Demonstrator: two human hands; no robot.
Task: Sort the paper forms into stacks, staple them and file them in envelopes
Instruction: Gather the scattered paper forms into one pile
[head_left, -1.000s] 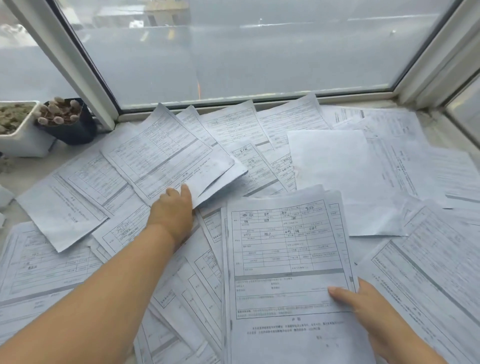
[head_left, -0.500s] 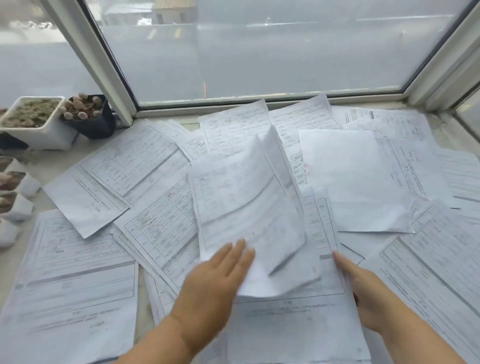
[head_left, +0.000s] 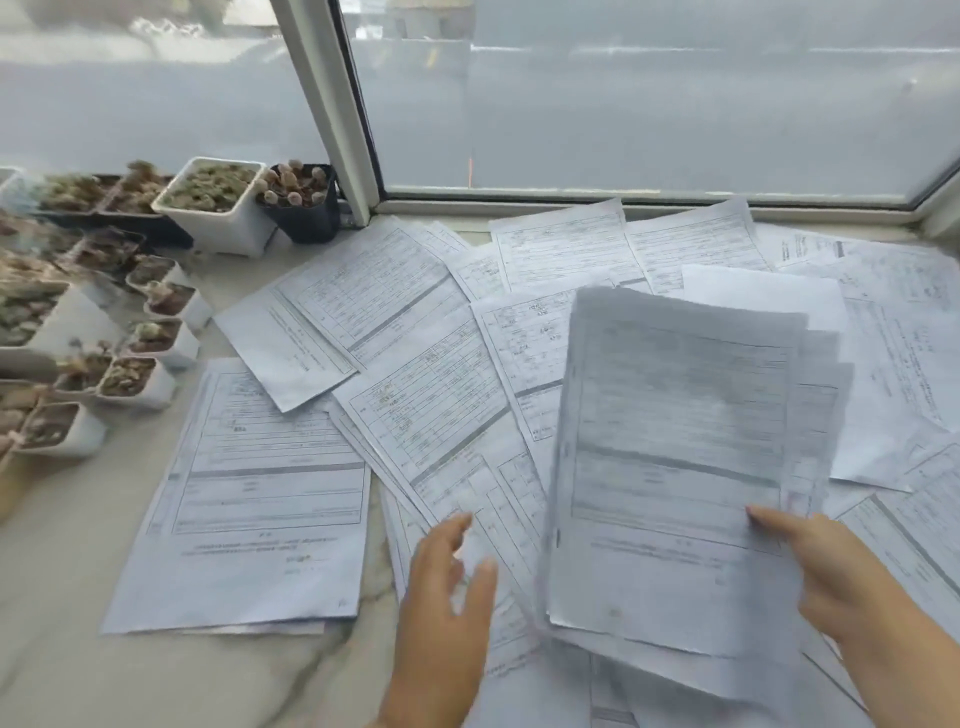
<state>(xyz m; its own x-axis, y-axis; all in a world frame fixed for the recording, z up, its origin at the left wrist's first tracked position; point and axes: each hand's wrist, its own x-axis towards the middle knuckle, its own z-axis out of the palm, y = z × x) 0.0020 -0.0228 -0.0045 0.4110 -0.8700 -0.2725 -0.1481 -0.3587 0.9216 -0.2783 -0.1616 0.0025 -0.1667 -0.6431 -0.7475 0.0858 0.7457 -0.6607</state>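
a person is gathering paper forms into a stack on a windowsill.

the right hand (head_left: 831, 566) is gripping a lifted stack (head_left: 675, 467) by its lower right edge; the left hand (head_left: 447, 587) is hovering beside it, fingers relaxed, holding nothing. sorting seems early: loose forms (head_left: 415, 405) are lying scattered, so the next one needs picking up.

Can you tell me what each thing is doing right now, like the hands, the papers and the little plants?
Left hand: open, fingers spread above the loose forms.
Right hand: holds the lifted stack by its right edge.
Lifted stack: raised, blurred, several sheets fanned.
Loose forms: spread flat, overlapping.
Separate pile: lying flat, left of the rest.
Plant pots: upright beside the window.
Window: closed.
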